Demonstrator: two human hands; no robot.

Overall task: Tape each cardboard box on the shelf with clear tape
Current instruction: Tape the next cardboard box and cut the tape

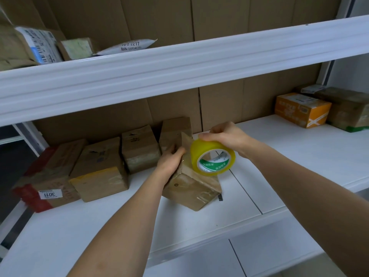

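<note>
A small brown cardboard box (192, 187) sits tilted on the white shelf (289, 156), one top flap standing up. My left hand (169, 159) presses on its left top edge. My right hand (225, 137) grips a yellowish roll of clear tape (212, 156) from above, held against the box's top. A strip of tape runs from the roll onto the box. Several other brown boxes stand in a row to the left, among them one with a yellow edge (99, 170) and one with red tape (47, 186).
An orange box (301, 108) and a dark brown box (349, 110) sit at the far right of the shelf. A small dark object (220, 197) lies beside the tilted box. The upper shelf (179, 62) overhangs, holding parcels (40, 45). Cardboard sheets line the back.
</note>
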